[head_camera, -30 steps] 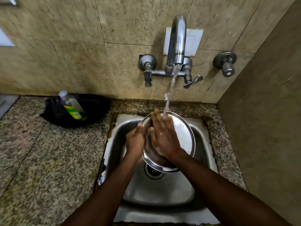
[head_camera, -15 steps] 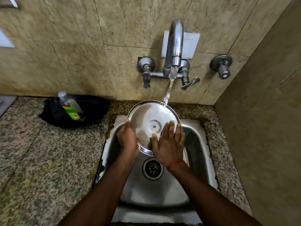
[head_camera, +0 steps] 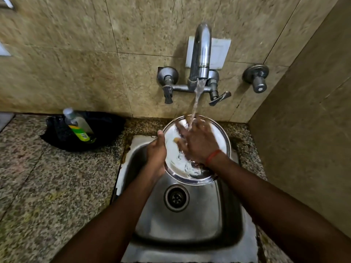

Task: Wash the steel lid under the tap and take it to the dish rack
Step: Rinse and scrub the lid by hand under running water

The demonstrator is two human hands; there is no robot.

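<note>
The round steel lid (head_camera: 218,137) is tilted over the back of the steel sink (head_camera: 218,215), its inner face toward me. My left hand (head_camera: 156,154) grips its left rim. My right hand (head_camera: 197,141) lies flat on the lid's face with fingers spread, under the water stream from the wall tap (head_camera: 200,54). Water pools and runs at the lid's lower part. The hand hides the lid's middle.
A dish-soap bottle (head_camera: 77,126) lies in a black bowl (head_camera: 106,133) on the granite counter (head_camera: 47,186) to the left. A wall valve (head_camera: 256,77) sits right of the tap. A tiled side wall (head_camera: 307,149) closes the right. The sink drain (head_camera: 176,198) is uncovered.
My right hand slid up from the lid's lower rim onto its face, under the stream. The lid shifted slightly right and lower; my left hand keeps its grip on the rim.
</note>
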